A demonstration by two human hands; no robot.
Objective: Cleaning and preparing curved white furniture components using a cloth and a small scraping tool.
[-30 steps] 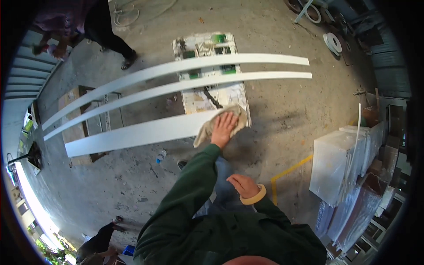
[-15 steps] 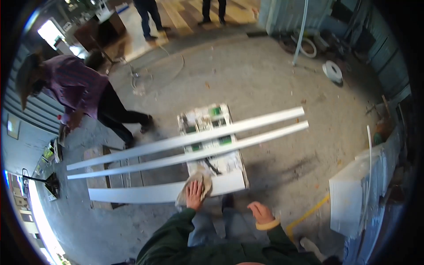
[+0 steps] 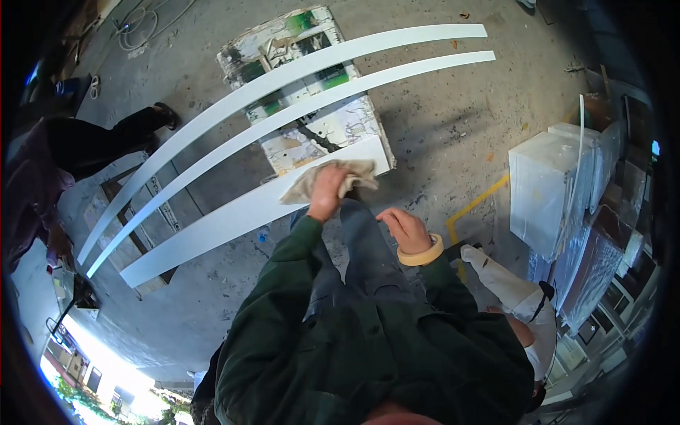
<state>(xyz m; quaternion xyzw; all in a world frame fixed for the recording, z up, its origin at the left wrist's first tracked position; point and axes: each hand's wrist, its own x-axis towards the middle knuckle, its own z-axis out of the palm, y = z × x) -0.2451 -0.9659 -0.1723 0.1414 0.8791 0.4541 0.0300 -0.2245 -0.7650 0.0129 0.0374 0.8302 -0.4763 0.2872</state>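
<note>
My left hand (image 3: 327, 191) is closed over a crumpled beige cloth (image 3: 359, 173), pressing it onto a wide white board (image 3: 234, 211) near its right end. That board is the nearest of three long white strips. My right hand (image 3: 406, 229) hangs in the air to the right of the board, touching nothing, with its fingers loosely bent and apart. A roll of pale yellow tape (image 3: 422, 253) circles the right wrist. Beyond the wide board lie a narrow white strip (image 3: 283, 122) and another white strip (image 3: 297, 65).
A paint-splattered support (image 3: 374, 117) carries the strips' right part; a wooden frame (image 3: 117, 195) carries their left. A person in dark trousers (image 3: 106, 134) stands at far left. Another in white trousers (image 3: 506, 280) is at right, near wrapped white panels (image 3: 542, 188). Yellow tape (image 3: 478, 198) marks the floor.
My left hand and the cloth have slid right along the wide board, toward its end. The view has tilted down and closer. The right hand stays apart from the board.
</note>
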